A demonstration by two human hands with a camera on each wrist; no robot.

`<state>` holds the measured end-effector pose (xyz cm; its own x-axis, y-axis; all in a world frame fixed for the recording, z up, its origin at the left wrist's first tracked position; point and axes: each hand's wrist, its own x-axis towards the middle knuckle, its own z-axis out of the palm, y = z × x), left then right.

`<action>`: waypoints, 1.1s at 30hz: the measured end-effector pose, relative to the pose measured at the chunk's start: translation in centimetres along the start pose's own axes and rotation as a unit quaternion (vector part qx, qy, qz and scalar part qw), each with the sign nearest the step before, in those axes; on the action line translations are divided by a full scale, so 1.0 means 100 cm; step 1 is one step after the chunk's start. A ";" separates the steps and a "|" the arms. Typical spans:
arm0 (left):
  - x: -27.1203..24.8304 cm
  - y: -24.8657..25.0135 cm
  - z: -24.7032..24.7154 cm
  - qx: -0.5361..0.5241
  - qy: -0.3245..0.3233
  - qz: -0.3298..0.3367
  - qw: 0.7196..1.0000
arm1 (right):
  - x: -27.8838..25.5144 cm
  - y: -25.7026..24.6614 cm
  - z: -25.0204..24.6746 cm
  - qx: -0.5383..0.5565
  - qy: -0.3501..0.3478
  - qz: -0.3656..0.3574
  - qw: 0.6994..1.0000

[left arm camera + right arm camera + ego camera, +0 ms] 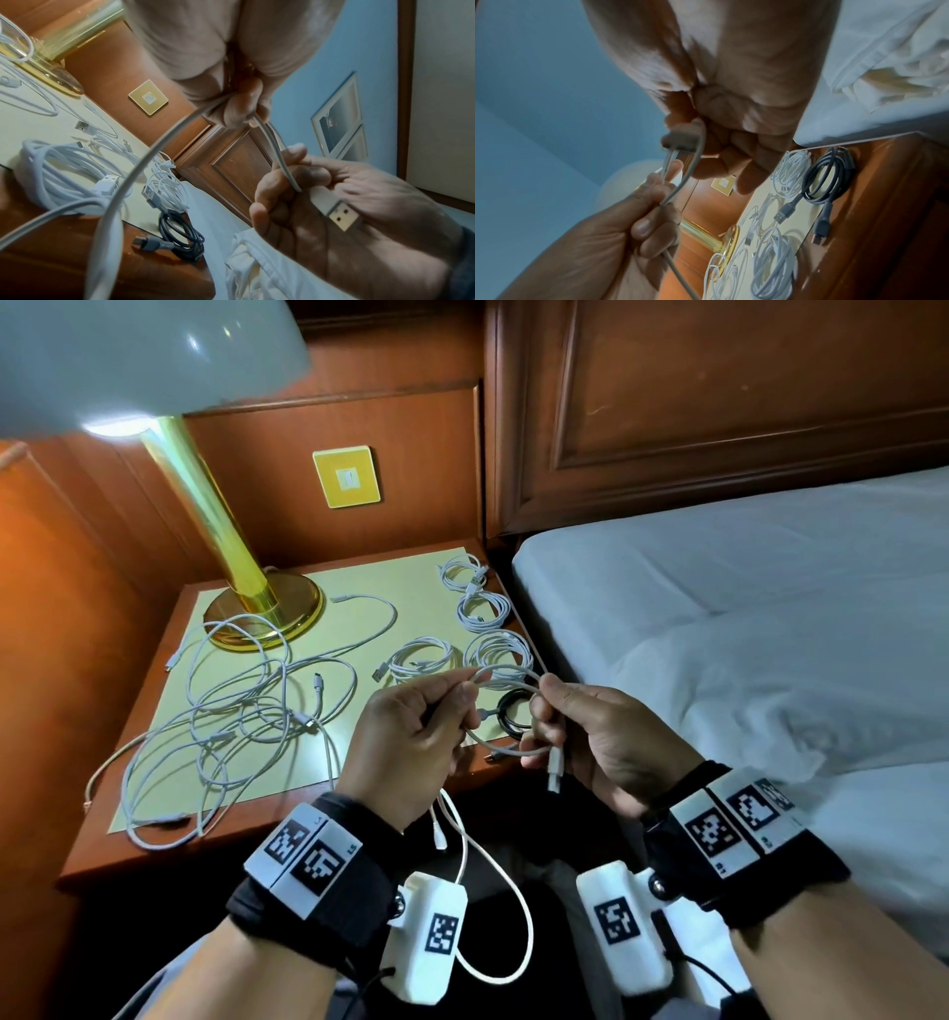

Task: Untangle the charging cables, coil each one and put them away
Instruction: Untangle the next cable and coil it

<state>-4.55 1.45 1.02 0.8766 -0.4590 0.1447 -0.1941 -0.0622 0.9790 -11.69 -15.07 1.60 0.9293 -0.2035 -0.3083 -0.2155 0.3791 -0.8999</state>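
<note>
Held in the air above the near edge of the nightstand [154, 845]: a grey cable [506, 671] looped between both hands. Left hand [411, 737] pinching the loop's top, right hand [590, 737] curled round its other side, USB plug [554, 770] dangling below. Behind the loop on the nightstand, coiled white cables [485, 611] and a black coil [513, 711]; left of those, a tangled white heap [231, 726].

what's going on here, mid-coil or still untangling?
Mid-coil. The left hand and right hand both pinch a white cable, bent into a loop between them above the nightstand; its USB plug hangs by the right hand. Four white coils and a dark coil already sit on the bed side. A tangle of white cables by the lamp is not yet sorted.
</note>
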 end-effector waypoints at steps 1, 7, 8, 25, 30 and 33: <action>0.000 0.000 0.000 0.007 0.005 0.006 1.000 | 0.001 0.001 0.000 -0.027 0.011 -0.007 1.000; 0.001 -0.003 0.000 0.042 0.016 0.038 0.998 | 0.000 0.005 -0.003 -0.204 0.003 -0.064 0.977; 0.001 -0.003 0.000 0.044 0.018 0.040 0.998 | 0.000 0.006 -0.004 -0.220 0.002 -0.072 0.973; 0.003 -0.005 0.000 0.093 0.051 0.062 0.992 | -0.003 0.007 -0.007 -0.333 0.046 -0.156 0.929; 0.004 -0.004 -0.004 0.066 0.053 0.047 0.995 | -0.010 0.005 0.001 -0.246 -0.014 -0.108 0.963; 0.005 -0.001 -0.007 0.062 0.040 0.055 0.996 | -0.014 -0.001 0.003 -0.125 -0.056 -0.052 0.989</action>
<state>-3.79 1.89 1.13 0.8785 -0.3973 0.2655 -0.3387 -0.1260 0.9324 -12.88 -14.60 2.25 0.9746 -0.1230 -0.1870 -0.1719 0.1235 -0.9773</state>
